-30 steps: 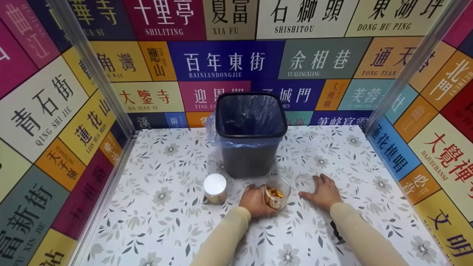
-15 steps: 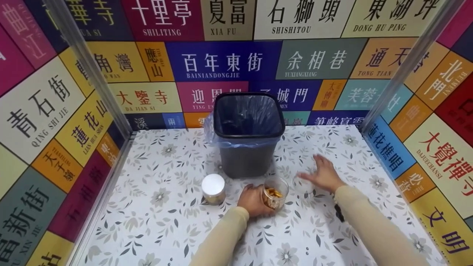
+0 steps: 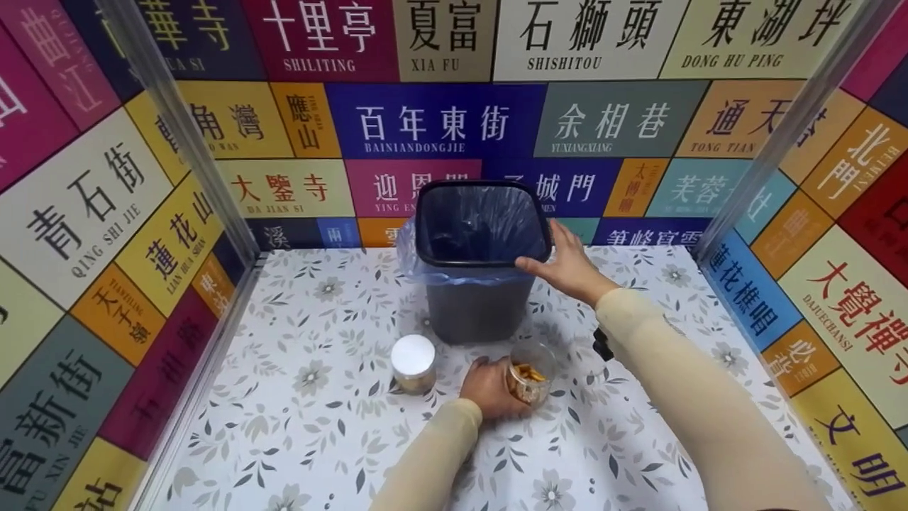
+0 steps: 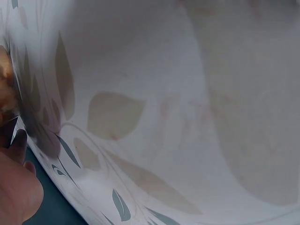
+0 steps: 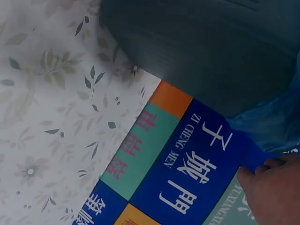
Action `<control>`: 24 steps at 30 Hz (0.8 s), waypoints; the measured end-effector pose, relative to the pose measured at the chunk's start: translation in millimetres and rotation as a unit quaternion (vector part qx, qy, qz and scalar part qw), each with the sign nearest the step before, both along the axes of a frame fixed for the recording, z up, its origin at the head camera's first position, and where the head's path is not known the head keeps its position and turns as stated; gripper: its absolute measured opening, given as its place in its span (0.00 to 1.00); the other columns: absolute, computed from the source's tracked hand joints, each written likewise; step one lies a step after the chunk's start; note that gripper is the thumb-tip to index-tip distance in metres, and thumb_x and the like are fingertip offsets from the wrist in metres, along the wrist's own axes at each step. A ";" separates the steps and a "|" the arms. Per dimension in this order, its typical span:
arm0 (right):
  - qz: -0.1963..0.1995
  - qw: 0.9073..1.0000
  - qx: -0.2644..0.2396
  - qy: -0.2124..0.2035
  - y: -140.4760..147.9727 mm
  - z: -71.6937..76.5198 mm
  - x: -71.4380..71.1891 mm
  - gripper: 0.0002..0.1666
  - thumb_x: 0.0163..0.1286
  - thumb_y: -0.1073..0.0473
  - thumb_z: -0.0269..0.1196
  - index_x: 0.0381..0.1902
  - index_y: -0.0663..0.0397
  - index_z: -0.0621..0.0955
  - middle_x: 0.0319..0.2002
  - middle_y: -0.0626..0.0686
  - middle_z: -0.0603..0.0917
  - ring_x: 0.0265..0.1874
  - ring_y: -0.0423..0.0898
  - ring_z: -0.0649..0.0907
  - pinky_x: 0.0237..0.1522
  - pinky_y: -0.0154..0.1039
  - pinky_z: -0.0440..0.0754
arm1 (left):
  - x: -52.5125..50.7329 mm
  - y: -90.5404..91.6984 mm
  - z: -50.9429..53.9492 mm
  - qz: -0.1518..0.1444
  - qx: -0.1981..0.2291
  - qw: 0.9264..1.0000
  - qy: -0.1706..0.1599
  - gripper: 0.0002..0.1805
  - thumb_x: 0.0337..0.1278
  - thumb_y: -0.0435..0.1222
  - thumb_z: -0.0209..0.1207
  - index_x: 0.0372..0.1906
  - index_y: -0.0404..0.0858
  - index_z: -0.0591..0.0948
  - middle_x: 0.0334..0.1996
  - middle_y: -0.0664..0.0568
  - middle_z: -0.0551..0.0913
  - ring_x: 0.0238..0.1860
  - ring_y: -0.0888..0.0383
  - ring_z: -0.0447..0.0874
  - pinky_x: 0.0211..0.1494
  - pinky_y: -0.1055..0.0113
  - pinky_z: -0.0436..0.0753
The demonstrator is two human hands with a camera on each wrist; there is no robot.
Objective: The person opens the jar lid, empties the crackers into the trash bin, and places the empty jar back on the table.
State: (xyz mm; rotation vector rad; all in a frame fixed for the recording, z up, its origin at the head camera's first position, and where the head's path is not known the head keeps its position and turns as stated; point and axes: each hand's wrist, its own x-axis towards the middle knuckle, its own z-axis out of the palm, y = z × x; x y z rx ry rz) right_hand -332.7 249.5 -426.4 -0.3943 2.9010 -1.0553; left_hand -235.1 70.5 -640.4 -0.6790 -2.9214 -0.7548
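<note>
Head view: I'm watching the left hand (image 3: 493,390) gripping a clear cup (image 3: 545,377) of orange-brown pieces (image 3: 526,373) by its left side, just in front of the dark bin (image 3: 475,312). Farther back than that cup, the right hand (image 3: 573,270) is resting at the bin's near right corner, thumb and fingers sitting apart; whether they're clamping it, I cannot tell. A white-lidded jar (image 3: 413,363) is standing to the left hand's left, near it.

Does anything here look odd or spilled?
Nothing looks spilled or damaged. The one odd sight is the trash bin standing on the tabletop near the white-lidded jar and clear container; bins usually stand on floors. Its blue liner bunches out at the picture's left.
</note>
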 end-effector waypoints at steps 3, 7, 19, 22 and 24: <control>0.003 1.000 0.000 0.007 -5.2 -2.9 -2.7 0.71 0.58 0.25 0.64 0.79 0.58 0.43 0.78 0.63 0.45 0.76 0.62 0.44 0.73 0.62 0.46 | -0.2 1.5 -1.0 0.003 0.009 1.000 -0.016 0.41 0.24 0.60 0.78 0.52 0.51 0.78 0.40 0.68 0.83 0.45 0.65 0.82 0.72 0.60 0.62; 0.004 1.000 -0.003 0.027 -8.6 -5.2 -5.0 0.71 0.56 0.26 0.67 0.79 0.60 0.45 0.78 0.63 0.47 0.76 0.61 0.46 0.73 0.61 0.47 | -0.7 1.5 -3.5 0.007 0.020 1.000 -0.017 0.39 0.24 0.59 0.78 0.51 0.52 0.78 0.39 0.68 0.83 0.44 0.65 0.82 0.71 0.60 0.62; -0.012 0.999 0.028 0.033 -8.7 0.1 -4.3 0.77 0.51 0.20 0.65 0.79 0.60 0.43 0.78 0.64 0.46 0.76 0.63 0.46 0.72 0.62 0.47 | 13.0 -10.4 12.1 0.052 0.142 0.988 -0.044 0.38 0.24 0.55 0.79 0.50 0.49 0.79 0.37 0.66 0.83 0.41 0.62 0.81 0.60 0.64 0.75; -0.010 0.999 0.034 0.030 -9.4 1.5 -3.1 0.76 0.51 0.20 0.64 0.79 0.59 0.44 0.78 0.63 0.47 0.76 0.62 0.46 0.72 0.63 0.47 | 26.3 -22.9 29.8 0.046 0.182 0.980 -0.058 0.40 0.25 0.56 0.80 0.52 0.48 0.79 0.40 0.64 0.84 0.43 0.61 0.82 0.54 0.64 0.79; -0.011 0.999 0.037 0.029 -10.3 3.6 -2.9 0.75 0.51 0.19 0.64 0.80 0.57 0.45 0.78 0.62 0.47 0.76 0.61 0.47 0.72 0.63 0.48 | 35.7 -33.4 45.0 0.031 0.199 0.977 -0.064 0.43 0.25 0.57 0.80 0.55 0.47 0.79 0.43 0.63 0.84 0.46 0.61 0.81 0.55 0.64 0.79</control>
